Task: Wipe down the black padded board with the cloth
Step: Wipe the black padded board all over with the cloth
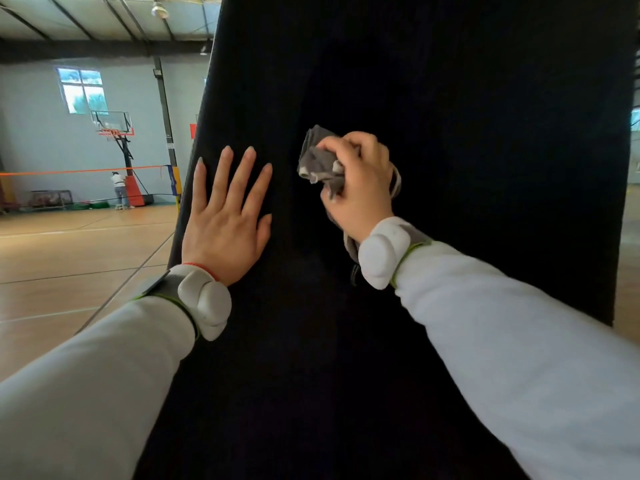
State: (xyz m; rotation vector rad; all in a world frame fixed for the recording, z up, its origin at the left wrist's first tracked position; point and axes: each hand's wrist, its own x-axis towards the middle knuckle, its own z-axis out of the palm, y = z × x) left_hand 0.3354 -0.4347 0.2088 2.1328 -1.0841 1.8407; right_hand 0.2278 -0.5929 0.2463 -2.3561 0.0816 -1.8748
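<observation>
Two hands working on an upright black board in a sports hall

The left hand [225,220] is pressing flat, fingers spread, near the board's [450,133] left edge; the right hand [360,188] is clutching a bunched grey cloth [320,161] against the board's middle.

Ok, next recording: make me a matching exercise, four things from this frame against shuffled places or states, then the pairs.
1. left hand
2. right hand
3. crumpled grey cloth
4. basketball hoop with clear backboard

A. bunched in a fist
B. flat, fingers spread, on the tall black padded board
C. far off by the back wall
D. curled round the cloth

Pairs: 1-B, 2-D, 3-A, 4-C.
</observation>
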